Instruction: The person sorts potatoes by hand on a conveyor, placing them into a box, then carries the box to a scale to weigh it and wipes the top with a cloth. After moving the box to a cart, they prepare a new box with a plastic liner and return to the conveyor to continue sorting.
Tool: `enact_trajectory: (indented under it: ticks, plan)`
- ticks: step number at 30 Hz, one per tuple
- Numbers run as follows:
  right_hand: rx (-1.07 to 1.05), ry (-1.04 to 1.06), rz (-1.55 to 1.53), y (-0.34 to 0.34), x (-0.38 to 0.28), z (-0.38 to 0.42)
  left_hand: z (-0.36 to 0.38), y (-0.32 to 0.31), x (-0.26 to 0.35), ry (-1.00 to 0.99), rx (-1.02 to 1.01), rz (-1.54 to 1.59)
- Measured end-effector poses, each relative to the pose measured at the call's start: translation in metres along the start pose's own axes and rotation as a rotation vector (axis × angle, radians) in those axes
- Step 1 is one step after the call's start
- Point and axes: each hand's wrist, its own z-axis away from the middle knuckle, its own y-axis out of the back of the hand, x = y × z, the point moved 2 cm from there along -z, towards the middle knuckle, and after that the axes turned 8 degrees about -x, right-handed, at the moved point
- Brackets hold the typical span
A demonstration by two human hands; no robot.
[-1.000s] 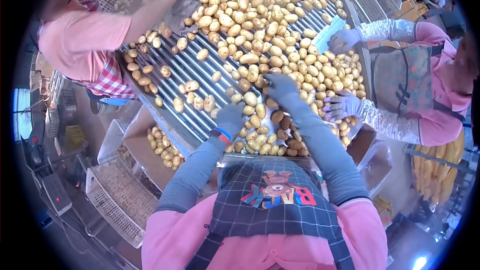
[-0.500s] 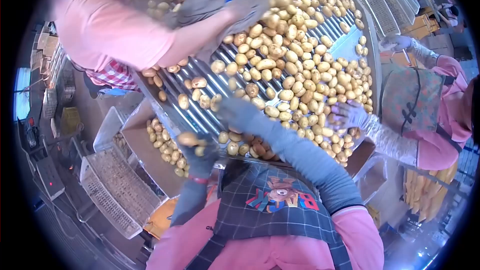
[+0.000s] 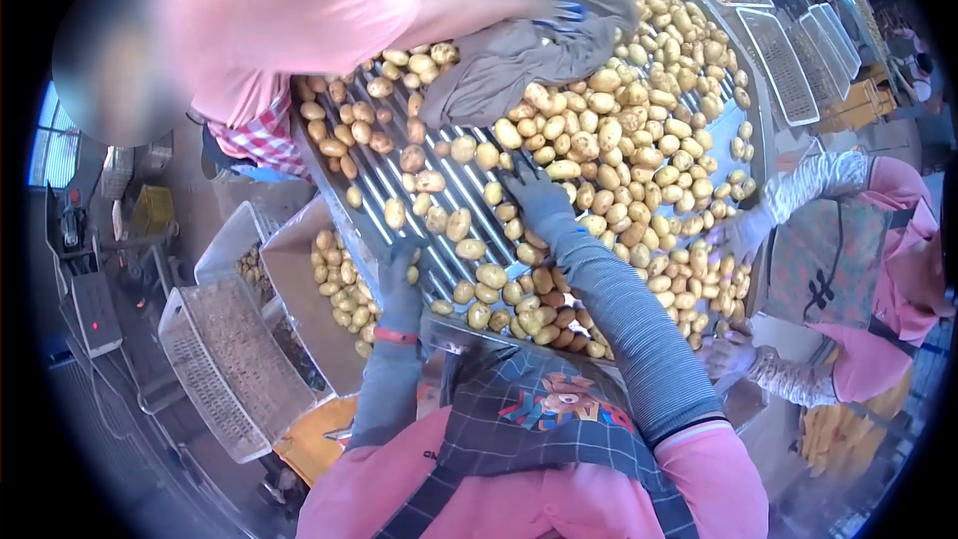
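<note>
Right hand (image 3: 539, 202): ours, gloved, fingers spread, touching potatoes (image 3: 585, 146).
Left hand (image 3: 401, 284): ours, gloved; whether its fingers grip anything, we cannot tell.
Potatoes: heaped beyond and right of our right fingers, scattered between both hands.
Roller bed (image 3: 439, 271): beneath our right fingers.
Box (image 3: 294, 274): left of our left fingers, potatoes inside.

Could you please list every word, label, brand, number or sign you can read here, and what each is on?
No text reads with certainty.
Checked apron: colourful letters beside a printed figure, too creased and blurred to read.
Pink shirt: a small dark mark near the strap, too small to tell whether it is lettering.
</note>
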Motion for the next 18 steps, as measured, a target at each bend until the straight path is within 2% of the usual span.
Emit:
enact_trajectory:
  ticks: [1, 2, 4, 6, 8, 9, 10, 12, 14, 16, 17, 18]
  plan:
    - [-0.014, 0.011, -0.065, -0.004, 0.002, -0.010, -0.017, -0.006, 0.014, 0.225, 0.080, -0.036]
    - [0.023, 0.016, -0.112, -0.005, 0.004, -0.016, -0.035, -0.013, 0.041, 0.087, 0.112, -0.623]
    - [-0.124, -0.001, -0.143, -0.020, 0.009, -0.048, -0.088, -0.006, 0.021, -0.096, 0.225, -0.889]
    - [-0.004, -0.225, -0.310, -0.035, 0.010, -0.065, -0.128, -0.010, 0.010, 0.062, 0.085, -1.076]
    - [-0.058, -0.173, -0.283, 0.016, 0.002, -0.040, -0.148, -0.021, 0.006, 0.118, -0.061, -1.304]
    - [-0.059, -0.131, -0.228, 0.019, 0.001, -0.039, -0.150, -0.024, 0.009, 0.090, -0.123, -1.348]
    - [-0.150, -0.282, -0.373, 0.005, 0.003, -0.052, -0.148, -0.025, 0.013, 0.076, -0.175, -1.395]
    - [0.118, -0.057, -0.247, -0.022, 0.006, -0.050, -0.149, -0.016, 0.000, 0.075, -0.142, -1.386]
    - [-0.038, -0.085, -0.375, -0.005, 0.011, -0.020, -0.152, 0.005, -0.028, 0.049, -0.221, -1.146]
    - [-0.054, -0.037, -0.313, -0.008, 0.022, 0.006, -0.142, -0.031, 0.009, -0.087, -0.124, -1.106]
    - [-0.092, 0.010, -0.245, -0.016, 0.021, 0.018, -0.147, -0.044, 0.012, -0.254, -0.052, -1.126]
    - [-0.104, 0.003, -0.238, -0.021, 0.019, 0.026, -0.149, -0.069, 0.038, -0.259, -0.008, -1.155]
